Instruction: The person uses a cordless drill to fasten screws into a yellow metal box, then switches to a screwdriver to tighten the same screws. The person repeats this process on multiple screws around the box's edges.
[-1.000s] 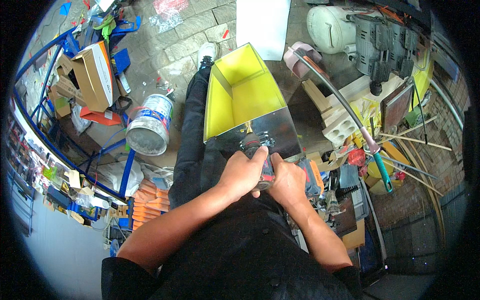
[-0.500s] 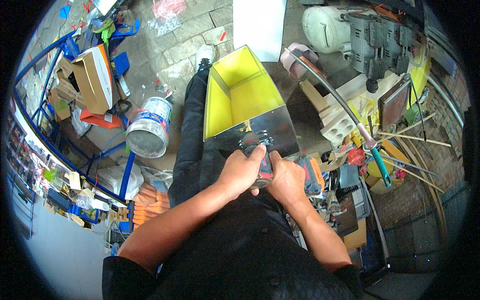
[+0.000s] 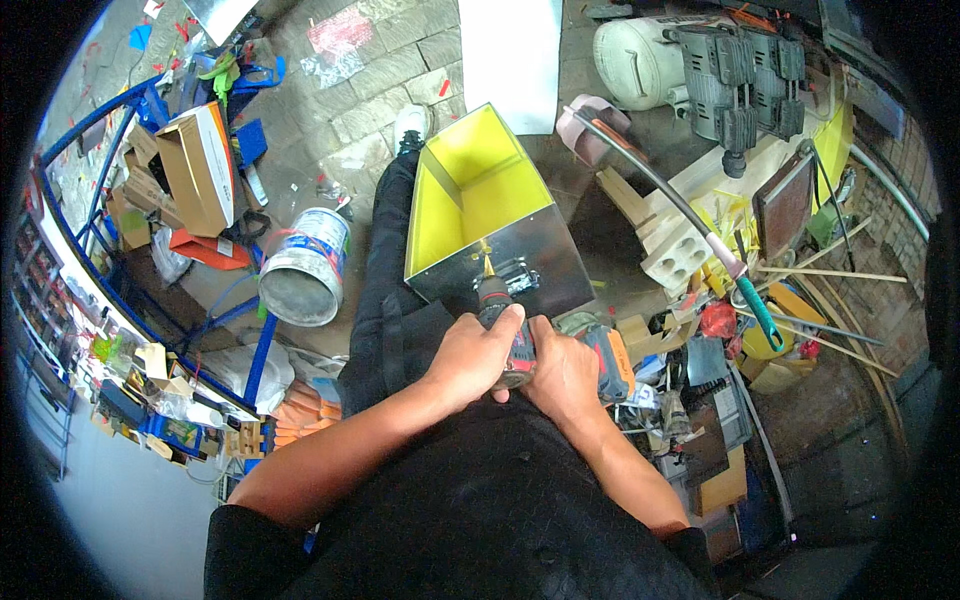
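A cordless drill (image 3: 518,352) is gripped by both hands, with its chuck pointing away from me. My left hand (image 3: 468,354) closes round the left of its body, thumb on top. At the handle side, my right hand (image 3: 562,368) is wrapped round it; the orange-and-grey battery (image 3: 612,362) sticks out to the right. A gold cone-shaped drill bit (image 3: 489,266) sits in the chuck, against or just short of the shiny front panel of a metal box (image 3: 548,262). Yellow lines the box's open inside. Whether the tip touches the panel I cannot tell.
Left of my leg lies a white-and-blue bucket (image 3: 300,290), beyond it a cardboard box (image 3: 198,170) in a blue frame. To the right are a long-handled tool (image 3: 680,200), an air compressor (image 3: 640,65) and wood pieces. A white sheet (image 3: 510,60) lies ahead.
The drill has drawn back slightly toward me, and more of the gold bit shows. Both hands keep their hold. The whole view has shifted a little.
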A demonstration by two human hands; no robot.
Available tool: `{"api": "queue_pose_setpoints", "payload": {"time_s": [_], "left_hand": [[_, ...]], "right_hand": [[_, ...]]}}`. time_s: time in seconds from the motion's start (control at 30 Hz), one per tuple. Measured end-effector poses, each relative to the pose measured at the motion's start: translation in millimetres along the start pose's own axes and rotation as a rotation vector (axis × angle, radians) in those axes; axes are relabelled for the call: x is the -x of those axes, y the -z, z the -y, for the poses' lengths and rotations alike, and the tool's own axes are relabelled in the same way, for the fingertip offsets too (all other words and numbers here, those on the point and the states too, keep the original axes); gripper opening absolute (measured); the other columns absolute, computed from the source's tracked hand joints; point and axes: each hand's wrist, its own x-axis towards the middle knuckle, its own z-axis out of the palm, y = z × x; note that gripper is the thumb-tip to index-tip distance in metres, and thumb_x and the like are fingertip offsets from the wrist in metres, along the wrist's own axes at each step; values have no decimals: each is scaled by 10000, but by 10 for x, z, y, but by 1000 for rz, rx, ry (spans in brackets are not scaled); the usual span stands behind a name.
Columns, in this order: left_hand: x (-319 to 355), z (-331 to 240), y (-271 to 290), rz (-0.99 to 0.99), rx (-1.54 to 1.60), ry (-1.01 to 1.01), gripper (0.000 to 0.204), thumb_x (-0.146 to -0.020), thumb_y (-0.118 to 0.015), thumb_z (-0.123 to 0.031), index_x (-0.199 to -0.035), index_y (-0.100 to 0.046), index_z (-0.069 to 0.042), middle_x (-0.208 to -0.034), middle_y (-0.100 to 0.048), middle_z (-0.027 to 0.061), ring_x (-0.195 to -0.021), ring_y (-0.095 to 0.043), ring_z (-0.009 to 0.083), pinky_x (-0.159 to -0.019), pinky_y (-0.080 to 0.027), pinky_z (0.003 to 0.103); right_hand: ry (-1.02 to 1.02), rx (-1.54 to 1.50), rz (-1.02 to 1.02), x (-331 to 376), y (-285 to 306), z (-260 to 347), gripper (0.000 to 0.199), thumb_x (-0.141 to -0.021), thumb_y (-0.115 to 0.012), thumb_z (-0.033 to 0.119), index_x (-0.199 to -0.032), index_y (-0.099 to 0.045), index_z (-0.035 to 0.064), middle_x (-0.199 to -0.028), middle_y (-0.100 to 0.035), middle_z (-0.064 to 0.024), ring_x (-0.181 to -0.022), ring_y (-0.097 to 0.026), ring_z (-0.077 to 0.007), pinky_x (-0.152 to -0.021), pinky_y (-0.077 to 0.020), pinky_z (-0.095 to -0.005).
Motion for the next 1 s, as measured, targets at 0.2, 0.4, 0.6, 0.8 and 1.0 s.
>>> {"api": "queue_pose_setpoints", "payload": {"time_s": [0.2, 0.4, 0.6, 0.8, 1.0], "left_hand": [[-5, 103, 73, -13, 25, -18, 707, -1050, -564, -543, -832, -676, 120, -684, -696, 201, -460, -683, 261, -385, -519, 354], [-98, 157, 118, -8, 48, -14, 643, -1047, -554, -565, -915, -635, 59, -706, -690, 159, -433, -650, 232, -327, -417, 315], [-189, 163, 163, 11, 55, -4, 607, -1046, -552, -564, -950, -619, 32, -729, -693, 142, -420, -625, 214, -309, -368, 303], [-261, 138, 169, -32, 91, -10, 657, -1038, -579, -551, -879, -658, 81, -696, -671, 151, -427, -630, 232, -326, -429, 336], [-275, 112, 188, 0, 175, 10, 661, -1034, -601, -530, -845, -674, 99, -694, -665, 162, -434, -635, 251, -336, -463, 356]], "right_hand": [[-18, -50, 45, -30, -118, 27, 374, -794, -794, 231, -1046, -591, 43, -863, -739, -222, -821, -725, -452, -687, -547, -553], [-17, -76, 13, -95, -163, 66, 333, -811, -777, 249, -991, -590, 40, -850, -734, -230, -814, -720, -459, -680, -540, -554], [-44, -67, 16, -159, -183, 112, 329, -826, -764, 279, -968, -591, 38, -846, -733, -233, -808, -716, -466, -687, -538, -563], [-31, -7, 11, -228, -159, 142, 235, -883, -673, 248, -942, -606, 31, -836, -737, -228, -800, -737, -431, -687, -572, -543], [-41, 19, 42, -277, -107, 162, 257, -875, -680, 278, -942, -621, 37, -844, -742, -232, -803, -742, -430, -698, -581, -535]]}}
